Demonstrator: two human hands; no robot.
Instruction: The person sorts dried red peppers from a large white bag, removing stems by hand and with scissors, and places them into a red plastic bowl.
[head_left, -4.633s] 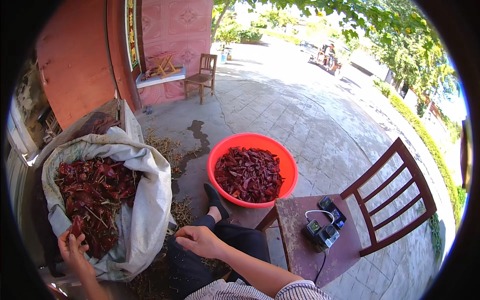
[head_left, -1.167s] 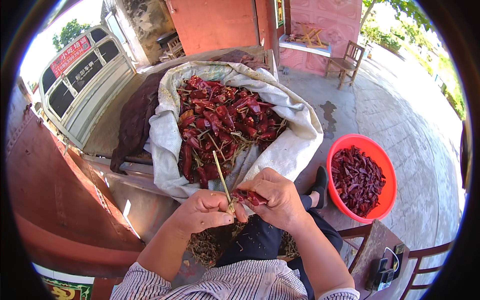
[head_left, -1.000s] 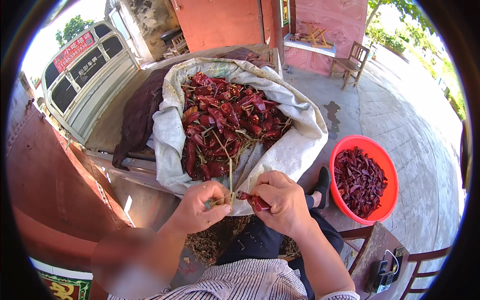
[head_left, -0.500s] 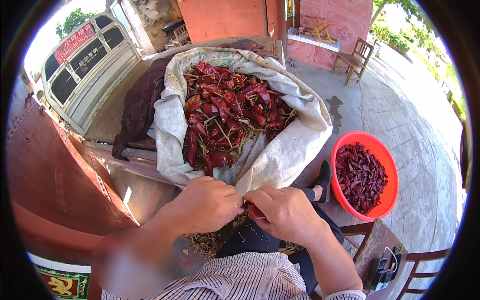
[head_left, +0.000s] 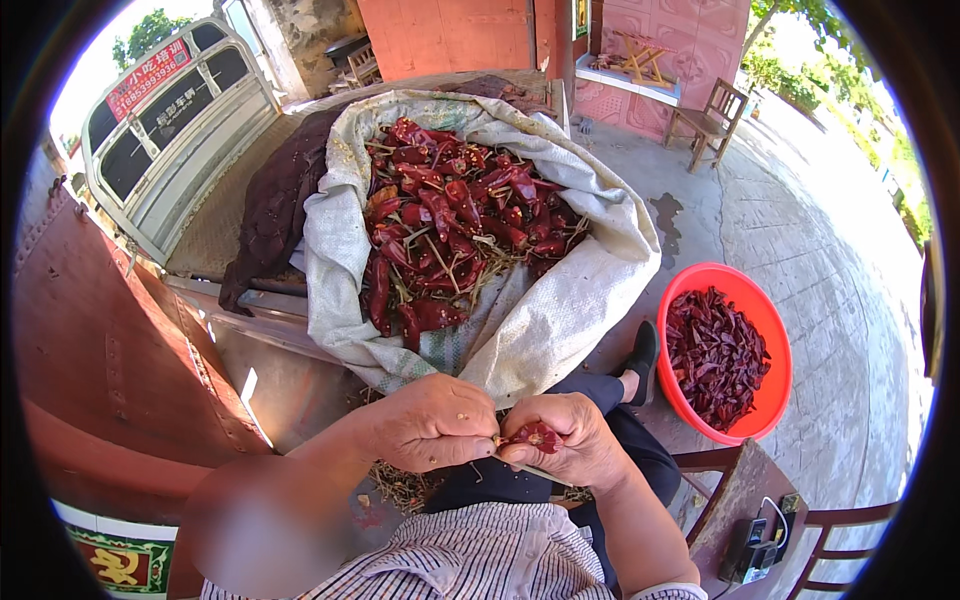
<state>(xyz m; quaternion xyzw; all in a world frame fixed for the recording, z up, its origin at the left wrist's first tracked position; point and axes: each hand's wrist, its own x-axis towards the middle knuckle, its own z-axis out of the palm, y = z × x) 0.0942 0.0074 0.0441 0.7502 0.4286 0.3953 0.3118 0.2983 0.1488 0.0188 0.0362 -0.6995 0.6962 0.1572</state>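
My right hand (head_left: 574, 445) grips a dark red dried chili pepper (head_left: 535, 437), whose round stem end faces up. My left hand (head_left: 430, 430) has its fingers curled, with thumb and forefinger pinched on the pale stalk (head_left: 497, 440) at the pepper, close against my right hand. Both hands are low in the view, just below the front of an open white woven sack (head_left: 545, 340), which is heaped with red peppers (head_left: 450, 205) mixed with stalks and seeds. Part of the stalk is hidden by my fingers.
A red plastic basin (head_left: 765, 410) of dark peppers stands on the pavement at right, beside my foot. A wooden chair (head_left: 740, 480) holding small devices is at lower right. A truck bed (head_left: 225, 200) with dark cloth (head_left: 285, 210) lies left, another chair (head_left: 715, 120) farther back.
The view has turned left toward the sack since the earliest frame. In the last second both hands have moved lower and closer together, and the pepper has turned stem end up.
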